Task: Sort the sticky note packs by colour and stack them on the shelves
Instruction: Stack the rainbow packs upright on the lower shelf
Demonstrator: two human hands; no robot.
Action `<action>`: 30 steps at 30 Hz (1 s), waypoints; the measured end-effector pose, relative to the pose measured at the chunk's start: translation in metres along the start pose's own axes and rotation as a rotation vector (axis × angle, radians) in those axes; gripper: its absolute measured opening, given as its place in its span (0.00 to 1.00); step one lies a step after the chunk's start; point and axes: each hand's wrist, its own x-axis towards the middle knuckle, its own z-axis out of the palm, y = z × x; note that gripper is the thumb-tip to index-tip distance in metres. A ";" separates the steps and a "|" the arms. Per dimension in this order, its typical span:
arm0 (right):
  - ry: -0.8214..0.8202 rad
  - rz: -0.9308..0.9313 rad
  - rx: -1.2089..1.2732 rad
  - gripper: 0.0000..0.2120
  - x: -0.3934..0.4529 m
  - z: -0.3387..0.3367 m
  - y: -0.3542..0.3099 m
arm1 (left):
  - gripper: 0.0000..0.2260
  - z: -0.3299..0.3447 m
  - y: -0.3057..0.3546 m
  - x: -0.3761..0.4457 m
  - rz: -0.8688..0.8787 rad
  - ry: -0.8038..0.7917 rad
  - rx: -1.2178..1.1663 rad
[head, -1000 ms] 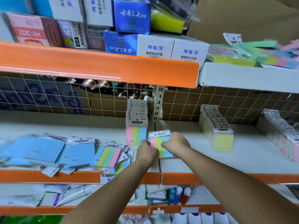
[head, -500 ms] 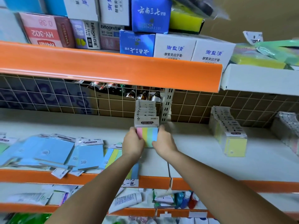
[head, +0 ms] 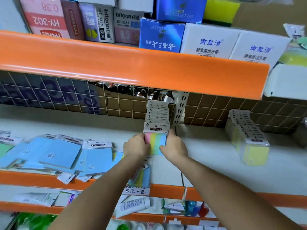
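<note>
At the front of the multicolour row (head: 157, 112), on the middle shelf (head: 207, 156), my left hand (head: 136, 146) and right hand (head: 172, 146) pinch the striped pack (head: 157, 138) by its side edges. Light, slick wrapper; stiff card header.

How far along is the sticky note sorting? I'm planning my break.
Done: a row of yellow packs stands filed. In hand: left hand and right hand press a rainbow-striped pack onto its row. Left: loose blue packs lie heaped.
</note>
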 end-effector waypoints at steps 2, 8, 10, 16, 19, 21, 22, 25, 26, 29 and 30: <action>0.000 0.018 0.008 0.23 0.000 0.000 0.000 | 0.04 -0.001 0.000 0.000 0.024 0.000 0.062; -0.034 0.052 0.049 0.24 0.000 0.007 0.002 | 0.08 0.005 -0.004 0.003 0.031 -0.038 0.182; -0.029 0.053 0.052 0.24 -0.001 0.008 0.002 | 0.08 0.006 -0.004 0.004 0.032 -0.045 0.198; -0.040 0.084 0.088 0.23 -0.003 0.008 0.003 | 0.09 0.002 -0.005 -0.001 0.031 -0.052 0.182; -0.013 0.100 0.031 0.22 -0.009 0.004 0.006 | 0.12 -0.008 -0.008 -0.004 0.017 -0.027 0.113; 0.003 0.102 -0.035 0.20 -0.015 0.001 0.008 | 0.13 -0.020 -0.011 -0.006 -0.007 -0.013 0.088; -0.006 0.091 -0.067 0.17 -0.018 -0.001 0.008 | 0.12 -0.026 -0.013 -0.007 -0.019 -0.007 0.085; -0.135 0.085 -0.030 0.09 -0.024 0.001 0.008 | 0.11 -0.038 -0.020 -0.010 -0.029 -0.026 0.081; -0.200 0.112 0.054 0.09 -0.027 0.003 0.006 | 0.11 -0.039 -0.023 -0.012 -0.030 -0.050 0.085; -0.421 0.197 0.244 0.09 -0.041 0.004 -0.001 | 0.10 -0.035 -0.026 -0.021 0.003 -0.109 0.129; -0.493 0.203 0.264 0.09 -0.047 0.004 -0.003 | 0.11 -0.034 -0.025 -0.025 0.024 -0.115 0.153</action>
